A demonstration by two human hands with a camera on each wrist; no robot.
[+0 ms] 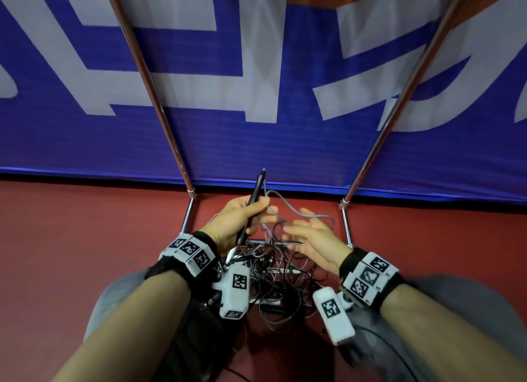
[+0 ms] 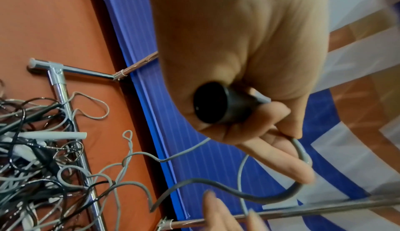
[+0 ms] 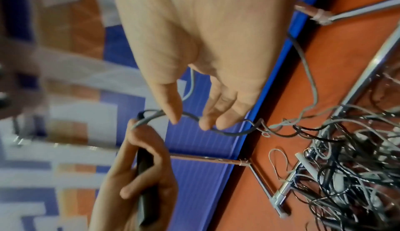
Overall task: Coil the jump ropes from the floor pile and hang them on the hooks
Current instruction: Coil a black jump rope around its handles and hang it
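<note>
My left hand (image 1: 251,215) grips a black jump-rope handle (image 1: 255,198), held upright above the floor pile; the handle's butt end (image 2: 213,104) faces the left wrist camera. A grey rope (image 1: 288,208) leaves the handle's top, loops past my fingers and drops into the tangled pile of ropes (image 1: 281,270). My right hand (image 1: 306,233) hovers flat beside that loop with its fingers straight. In the right wrist view, thumb and fingertips (image 3: 207,123) sit at the rope (image 3: 229,133) without a clear grip. No hooks are in view.
A rack's chrome base tubes (image 1: 187,219) frame the pile on the red floor, with another chrome tube (image 1: 346,227) on the right. Two copper-coloured uprights (image 1: 151,82) rise in front of a blue-and-white banner wall (image 1: 256,142). My knees flank the pile.
</note>
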